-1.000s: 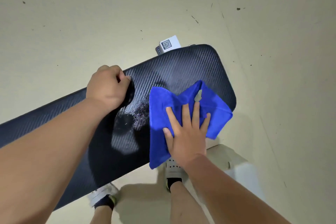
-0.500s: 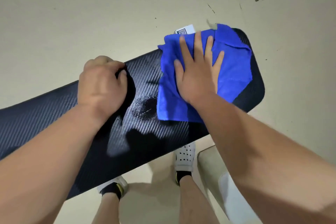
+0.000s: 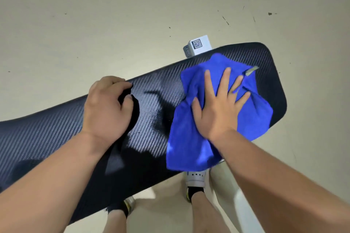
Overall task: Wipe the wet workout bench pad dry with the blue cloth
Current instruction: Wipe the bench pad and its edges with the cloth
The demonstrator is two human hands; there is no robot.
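Note:
The black carbon-weave bench pad [image 3: 47, 138] runs from lower left to upper right across the view. A blue cloth [image 3: 189, 147] lies bunched on its right end and hangs a little over the near edge. My right hand [image 3: 217, 108] presses flat on the cloth with the fingers spread. My left hand [image 3: 106, 108] rests as a closed fist on the pad near its far edge, left of the cloth. Between the two hands the pad shows a dark glistening patch [image 3: 161, 117].
A small white box with a QR code [image 3: 198, 44] peeks out behind the pad's far edge. Below the pad are my feet in white shoes [image 3: 196, 178] and a white bench base [image 3: 227, 191]. Pale speckled floor surrounds everything.
My right hand has dragged the cloth back from the pad's far edge toward the near edge. The left fist has stayed in the same spot on the pad.

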